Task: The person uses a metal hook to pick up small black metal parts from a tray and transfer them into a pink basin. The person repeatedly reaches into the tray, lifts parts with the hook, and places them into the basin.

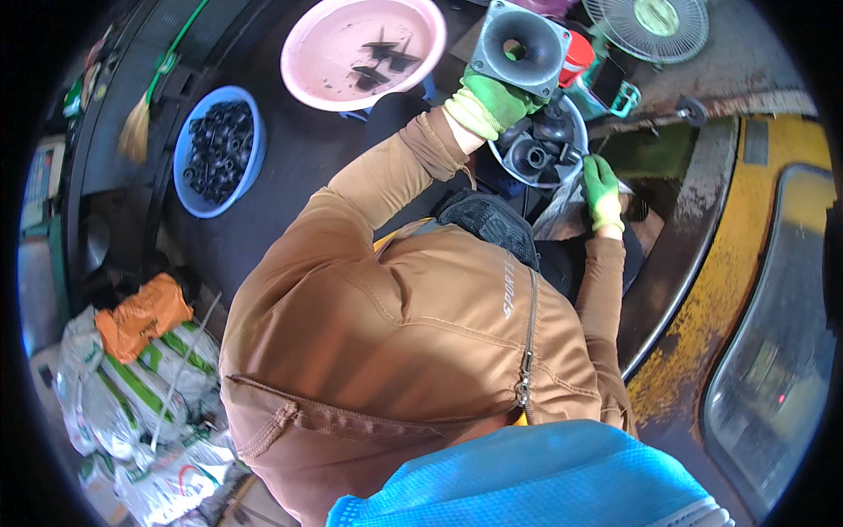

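My left hand point(500, 104), in a green and yellow glove, holds up a dark grey horn-shaped part point(520, 46). The part has a square flange with corner holes and a round opening in its middle. Below it stands a pale basin point(537, 184) with several black moulded parts point(530, 156) inside. My right hand point(602, 190), gloved alike, is at the basin's right rim with its fingers drawn together. Whatever those fingers grip is too small to make out. A clear plastic bag point(559, 213) lies just under the basin, partly hidden.
A pink basin point(303, 53) with a few black pieces stands at the far left. Nearer, a blue basin point(256, 158) holds many small black parts. A fan point(654, 18), a red container point(576, 58) and a yellow machine point(702, 299) are on the right. Bags point(145, 316) lie at left.
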The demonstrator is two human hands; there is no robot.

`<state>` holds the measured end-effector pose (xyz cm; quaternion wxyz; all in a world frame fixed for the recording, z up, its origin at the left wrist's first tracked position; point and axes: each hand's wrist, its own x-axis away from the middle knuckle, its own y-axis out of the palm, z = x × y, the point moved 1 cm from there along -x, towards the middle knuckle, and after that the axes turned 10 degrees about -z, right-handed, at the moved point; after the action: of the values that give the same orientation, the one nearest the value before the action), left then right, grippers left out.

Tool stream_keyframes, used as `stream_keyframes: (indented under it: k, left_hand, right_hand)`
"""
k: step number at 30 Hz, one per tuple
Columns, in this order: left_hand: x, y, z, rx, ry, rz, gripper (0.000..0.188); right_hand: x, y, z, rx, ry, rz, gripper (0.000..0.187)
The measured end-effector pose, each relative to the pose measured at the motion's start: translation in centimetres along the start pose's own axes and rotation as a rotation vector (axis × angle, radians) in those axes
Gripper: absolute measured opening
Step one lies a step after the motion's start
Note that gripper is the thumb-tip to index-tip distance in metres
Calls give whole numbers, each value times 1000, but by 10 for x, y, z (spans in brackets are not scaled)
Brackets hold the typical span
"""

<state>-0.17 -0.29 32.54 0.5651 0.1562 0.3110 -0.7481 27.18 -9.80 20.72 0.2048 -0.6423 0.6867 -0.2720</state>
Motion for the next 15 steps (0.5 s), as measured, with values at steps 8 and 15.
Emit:
stream_keyframes:
  k: [8,15]
  left_hand:
    - [63,-82,-108,1380,-150,378,27]
    - [302,-192,-209,595,-1035,1129,36]
  right_hand:
    - [12,8,19,-30,37,-201,28]
    - [27,1,20,-413,389,-229,24]
